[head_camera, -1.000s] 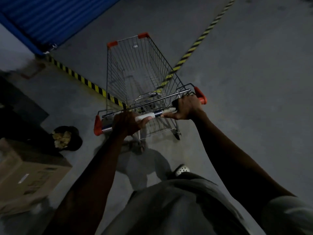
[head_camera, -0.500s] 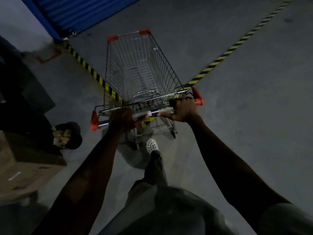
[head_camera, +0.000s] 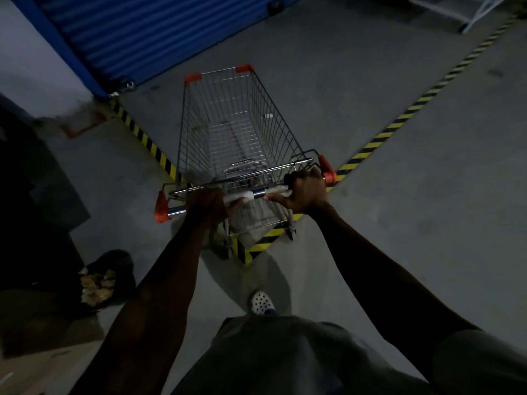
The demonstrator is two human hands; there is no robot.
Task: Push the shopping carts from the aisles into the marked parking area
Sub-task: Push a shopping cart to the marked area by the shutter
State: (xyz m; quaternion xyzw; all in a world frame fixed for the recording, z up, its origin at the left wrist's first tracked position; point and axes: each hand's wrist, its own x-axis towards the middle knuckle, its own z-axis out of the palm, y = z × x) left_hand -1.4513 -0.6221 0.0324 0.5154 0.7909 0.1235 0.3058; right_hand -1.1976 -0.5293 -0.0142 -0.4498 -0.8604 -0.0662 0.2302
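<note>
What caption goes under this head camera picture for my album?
Both hands, left hand and right hand, grip the cart handle, pushing the empty shopping cart over the striped floor tape.

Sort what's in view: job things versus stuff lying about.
Job: cart, left hand and right hand gripping its handle, striped floor tape.
Lying about: black bin of scraps, cardboard box, blue shutter, white frame.
</note>
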